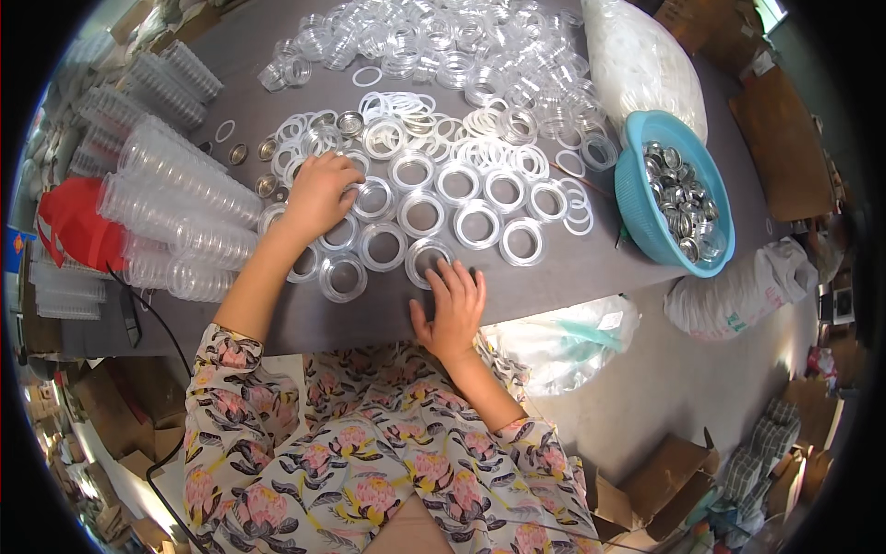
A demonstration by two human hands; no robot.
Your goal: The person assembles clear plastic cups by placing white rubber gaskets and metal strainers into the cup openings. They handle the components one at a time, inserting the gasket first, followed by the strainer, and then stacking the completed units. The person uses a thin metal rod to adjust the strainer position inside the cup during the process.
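Observation:
Several clear plastic cups fitted with white rings (422,214) stand in rows on the grey table. My left hand (323,196) reaches over the left end of these rows. Its fingers are curled down and hide whatever they grip. My right hand (452,309) rests at the table's near edge, fingers spread, with the fingertips at the rim of the nearest ringed cup (428,262). Behind the rows lies a heap of loose white rings (406,108). Small silver metal caps (350,124) lie among the rings and left of them, near my left hand.
A pile of clear plastic cups (434,42) covers the far table. Nested clear cups (185,217) lie in long stacks at left, beside a red object (81,224). At right, a blue basket (630,185) holds metal caps, near a full translucent bag (641,65). Cardboard boxes (660,485) stand below.

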